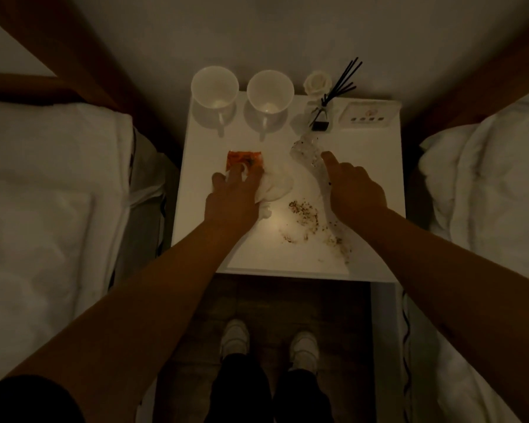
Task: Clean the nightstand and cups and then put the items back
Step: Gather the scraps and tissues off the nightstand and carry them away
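Your left hand [231, 193] is spread flat, fingers on the orange wrapper [244, 160] and the crumpled white tissue [275, 186] mid-table, likely gathering rubbish. Your right hand [353, 187] is loosely open, index finger out, touching the clear plastic wrapper [307, 155]. Two cups [215, 90] [270, 93] stand at the table's [370, 166] back edge, clear of the mess. One patch of crumbs [306, 210] lies toward the front edge, not yet wiped.

The table [364, 166] top is smooth, matt white; both cups [215, 87] [270, 91] look glossy ceramic; the wrapper [310, 161] is crinkled clear plastic; the tissue [277, 184] is soft paper.
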`<state>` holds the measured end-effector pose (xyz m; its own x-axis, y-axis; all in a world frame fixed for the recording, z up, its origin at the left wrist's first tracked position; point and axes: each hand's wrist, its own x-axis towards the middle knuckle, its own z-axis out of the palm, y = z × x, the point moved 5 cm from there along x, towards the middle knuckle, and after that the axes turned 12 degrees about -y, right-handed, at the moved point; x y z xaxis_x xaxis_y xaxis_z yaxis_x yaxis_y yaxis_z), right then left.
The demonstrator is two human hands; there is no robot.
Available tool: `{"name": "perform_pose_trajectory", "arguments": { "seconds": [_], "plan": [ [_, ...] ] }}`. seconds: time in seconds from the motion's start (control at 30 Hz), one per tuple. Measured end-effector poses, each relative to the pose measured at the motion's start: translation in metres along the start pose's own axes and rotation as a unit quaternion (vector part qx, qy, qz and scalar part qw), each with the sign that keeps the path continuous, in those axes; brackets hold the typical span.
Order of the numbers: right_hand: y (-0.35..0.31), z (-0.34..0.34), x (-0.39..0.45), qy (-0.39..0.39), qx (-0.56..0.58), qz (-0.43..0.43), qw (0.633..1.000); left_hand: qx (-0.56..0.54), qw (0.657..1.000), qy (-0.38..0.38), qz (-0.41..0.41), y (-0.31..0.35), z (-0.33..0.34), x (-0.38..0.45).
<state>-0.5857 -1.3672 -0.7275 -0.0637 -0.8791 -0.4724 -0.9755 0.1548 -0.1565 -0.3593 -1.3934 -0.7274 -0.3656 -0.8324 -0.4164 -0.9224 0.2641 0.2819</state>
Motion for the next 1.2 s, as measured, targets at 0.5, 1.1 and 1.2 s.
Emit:
{"name": "perform_pose_trajectory", "arguments": {
  "seconds": [0.5, 1.1, 1.2],
  "plan": [
    [-0.033, -0.058, -0.075, -0.013, 0.092, -0.029, 0.995, -0.073, 0.997, 0.009, 0.037, -0.006, -0.081, -0.047],
    [-0.222, -0.312, -0.255, 0.124, 0.126, -0.162, 0.971, -0.100, 0.977, 0.178, 0.053, -0.010, -0.365, -0.278],
    [-0.257, -0.348, -0.268, 0.172, 0.101, -0.200, 0.959, -0.091, 0.972, 0.214, 0.037, -0.023, -0.401, -0.312]
  ]
}}
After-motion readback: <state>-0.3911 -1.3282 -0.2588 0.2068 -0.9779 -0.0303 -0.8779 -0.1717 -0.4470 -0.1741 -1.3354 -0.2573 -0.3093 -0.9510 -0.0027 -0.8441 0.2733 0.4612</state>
